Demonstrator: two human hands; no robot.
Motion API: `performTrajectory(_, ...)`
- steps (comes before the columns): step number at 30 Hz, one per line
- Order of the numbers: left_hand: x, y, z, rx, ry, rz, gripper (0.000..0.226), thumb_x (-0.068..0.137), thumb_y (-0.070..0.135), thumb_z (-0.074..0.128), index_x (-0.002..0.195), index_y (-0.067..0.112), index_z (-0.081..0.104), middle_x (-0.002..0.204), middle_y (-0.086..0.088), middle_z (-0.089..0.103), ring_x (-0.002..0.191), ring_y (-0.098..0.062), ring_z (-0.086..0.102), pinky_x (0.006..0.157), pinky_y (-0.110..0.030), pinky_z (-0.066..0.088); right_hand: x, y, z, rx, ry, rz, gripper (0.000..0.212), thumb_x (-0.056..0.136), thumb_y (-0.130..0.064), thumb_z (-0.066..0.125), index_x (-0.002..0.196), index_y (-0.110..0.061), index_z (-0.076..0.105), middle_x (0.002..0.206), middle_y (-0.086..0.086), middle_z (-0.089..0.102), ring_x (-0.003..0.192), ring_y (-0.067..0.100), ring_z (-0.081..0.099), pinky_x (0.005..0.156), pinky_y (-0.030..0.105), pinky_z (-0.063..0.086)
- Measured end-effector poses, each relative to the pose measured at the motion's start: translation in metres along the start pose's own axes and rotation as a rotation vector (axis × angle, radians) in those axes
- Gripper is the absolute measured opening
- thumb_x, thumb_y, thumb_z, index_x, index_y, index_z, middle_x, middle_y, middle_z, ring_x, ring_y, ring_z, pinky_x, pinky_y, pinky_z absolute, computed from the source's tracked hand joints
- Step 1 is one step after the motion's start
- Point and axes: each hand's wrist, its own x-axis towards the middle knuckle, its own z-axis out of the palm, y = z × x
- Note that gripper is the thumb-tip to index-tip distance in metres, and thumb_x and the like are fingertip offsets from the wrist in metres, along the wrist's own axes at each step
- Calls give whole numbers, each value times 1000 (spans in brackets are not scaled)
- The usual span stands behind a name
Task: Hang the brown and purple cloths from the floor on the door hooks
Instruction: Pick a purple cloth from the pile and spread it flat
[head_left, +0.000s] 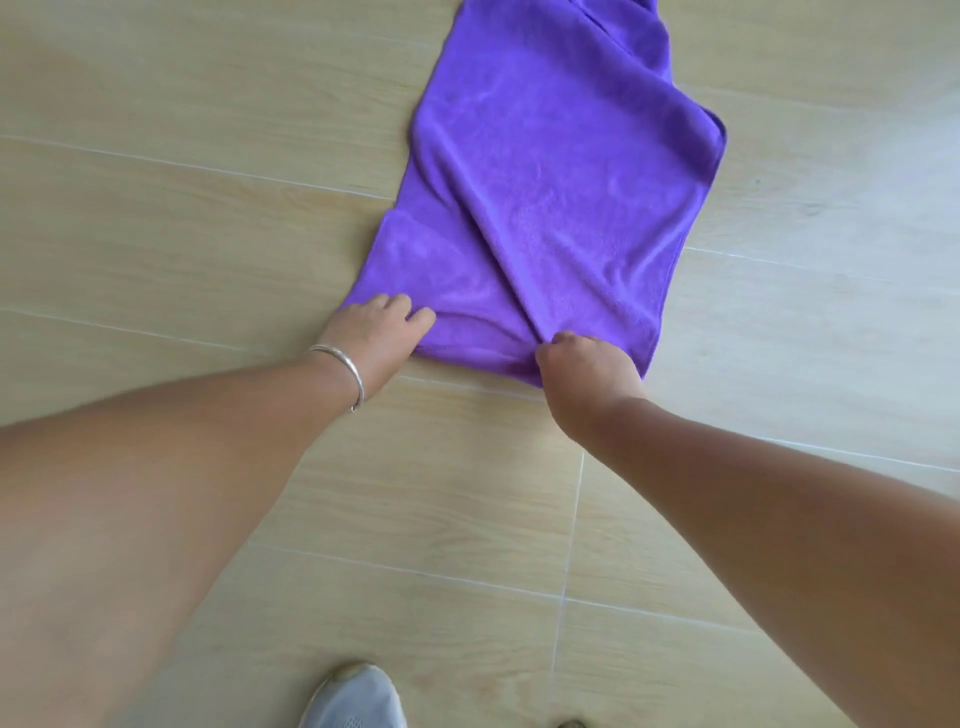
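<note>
You are pinching the purple cloth (540, 208) at its near edge: left hand (379, 338) at 9 o'clock, right hand (587, 369) at 3. It is lying on the floor (182, 234).

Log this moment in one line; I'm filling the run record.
stage: pickup | purple cloth: flat on floor | left hand: gripping near corner | right hand: pinching near edge | brown cloth, hooks: unseen

bare floor (182, 218) lies open all round; only a shoe (356, 699), possibly two, stands near.
</note>
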Motion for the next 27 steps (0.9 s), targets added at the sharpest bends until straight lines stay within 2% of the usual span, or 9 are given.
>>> performTrajectory(2,-24,11,1,2,-87,-54,39,83,-2,52,118,13,41,113,-8,51,107,-29,52,79,-40,45,-20,5,-10,-40,-69,29,31,84,3,47,103,-16,62,101,3,61,91,28,61,64,32,38)
performTrajectory(5,-71,22,-3,-7,-187,-109,32,89,2,44,118,16,44,117,-3,53,114,-25,50,83,-37,42,-65,5,-19,-66,-191,40,30,82,3,48,99,-18,63,99,2,64,89,27,63,64,30,39)
performTrajectory(10,-157,28,-35,-23,-284,-48,31,91,11,39,115,21,57,118,0,54,116,-24,47,84,-33,40,-149,-11,-35,-2,-357,42,33,89,-3,43,112,-19,61,110,2,66,102,27,64,68,30,40)
performTrajectory(13,-202,22,-63,-30,-387,-76,34,92,14,37,118,24,58,122,2,52,121,-21,44,90,-34,36,-193,-20,-60,11,-449,48,34,91,-5,39,115,-18,60,114,3,66,107,26,63,73,30,44)
performTrajectory(15,-221,14,-82,-39,-428,-98,36,91,14,37,119,26,56,123,4,53,122,-19,46,92,-35,35,-214,-21,-81,-22,-483,35,35,89,-4,41,114,-20,61,113,2,66,106,25,64,72,29,41)
performTrajectory(20,-225,-28,-176,-117,-326,-189,40,85,15,40,119,31,53,120,7,58,118,-18,53,91,-33,37,-224,0,-172,-47,-343,77,34,89,-8,40,116,-23,55,116,0,64,110,23,58,83,32,39)
performTrajectory(23,-211,-57,-253,-161,-232,-247,38,83,17,42,117,29,53,119,6,59,116,-20,55,86,-31,40,-215,18,-251,-40,-226,118,32,87,-10,44,115,-24,51,115,-3,62,111,21,55,80,32,35)
performTrajectory(27,-192,-97,-367,-186,-84,-308,33,83,9,40,106,28,53,117,5,59,114,-20,55,83,-33,43,-205,43,-371,-56,-45,180,34,88,-8,39,115,-24,51,114,-4,61,112,20,53,83,30,35)
